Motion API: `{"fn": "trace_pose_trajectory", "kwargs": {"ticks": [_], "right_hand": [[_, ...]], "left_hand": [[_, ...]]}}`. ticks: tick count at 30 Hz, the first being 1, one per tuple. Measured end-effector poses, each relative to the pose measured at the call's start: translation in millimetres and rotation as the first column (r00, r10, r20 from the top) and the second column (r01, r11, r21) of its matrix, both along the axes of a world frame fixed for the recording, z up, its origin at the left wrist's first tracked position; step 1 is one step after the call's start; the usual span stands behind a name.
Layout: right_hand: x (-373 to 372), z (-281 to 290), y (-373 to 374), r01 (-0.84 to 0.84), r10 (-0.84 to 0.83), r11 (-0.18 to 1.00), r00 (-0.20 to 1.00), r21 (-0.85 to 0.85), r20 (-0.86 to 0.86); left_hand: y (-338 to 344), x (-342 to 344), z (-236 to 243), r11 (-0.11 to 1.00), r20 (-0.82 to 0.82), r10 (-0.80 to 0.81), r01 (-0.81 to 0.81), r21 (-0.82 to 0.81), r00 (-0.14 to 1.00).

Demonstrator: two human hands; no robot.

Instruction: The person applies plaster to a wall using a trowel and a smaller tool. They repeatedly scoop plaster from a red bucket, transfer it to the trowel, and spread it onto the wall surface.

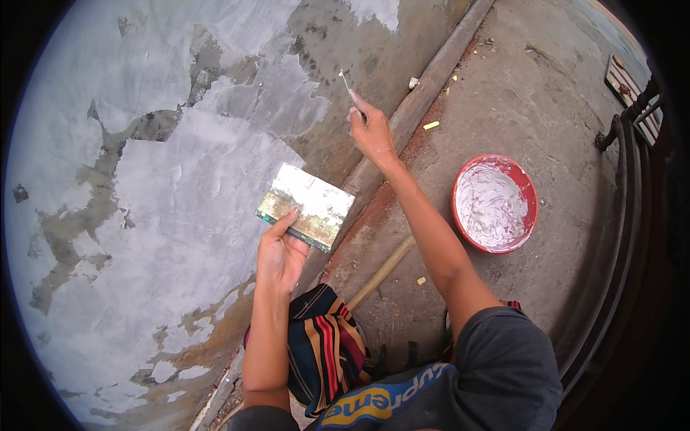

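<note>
My left hand [279, 253] holds a flat rectangular board [307, 205] smeared with grey-white putty, close to the wall. My right hand [371, 130] is stretched forward and grips a thin putty knife [349, 89], whose blade touches the wall's bare brown patch. The wall [165, 194] is mostly covered in patchy grey putty with brown gaps showing through.
A red basin [494, 204] lined with white putty sits on the concrete floor to my right. A pipe [424, 90] runs along the wall's foot. A wooden handle [382, 272] lies by my striped-cloth knee [327, 345]. A dark metal railing [632, 187] curves at the right.
</note>
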State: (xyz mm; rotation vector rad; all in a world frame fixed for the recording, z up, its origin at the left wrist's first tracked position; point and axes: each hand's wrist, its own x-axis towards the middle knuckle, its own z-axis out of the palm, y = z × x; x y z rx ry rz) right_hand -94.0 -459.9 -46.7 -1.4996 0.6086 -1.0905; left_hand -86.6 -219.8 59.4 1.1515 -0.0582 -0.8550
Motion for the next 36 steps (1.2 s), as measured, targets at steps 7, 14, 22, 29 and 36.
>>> {"fn": "trace_pose_trajectory", "kwargs": {"ticks": [7,14,22,29,36], "right_hand": [[35.9,9.8,13.9,0.223,-0.223,0.953,0.974,-0.204,0.023],[37.7,10.9,42.9,0.031,-0.033,0.991,0.999,-0.132,-0.014],[-14.9,7.7,-36.8,-0.156,0.153,0.982,0.987,0.109,0.042],[3.1,15.8,-9.8,-0.050,0.032,0.986,0.993,-0.160,-0.115],[-2.0,7.0,-29.1,0.019,-0.016,0.998,0.999,-0.064,0.037]], "left_hand": [[15.4,3.0,5.1,1.000,-0.022,-0.002,0.002,-0.002,1.000],[20.4,-3.7,4.6,0.999,-0.022,-0.046,0.046,0.003,0.999],[17.2,-14.2,11.2,0.995,0.007,-0.096,0.096,-0.026,0.995],[22.0,-11.3,9.4,0.999,0.028,-0.044,0.044,-0.014,0.999],[20.4,-9.4,6.5,0.998,0.004,-0.069,0.069,-0.005,0.998]]}}
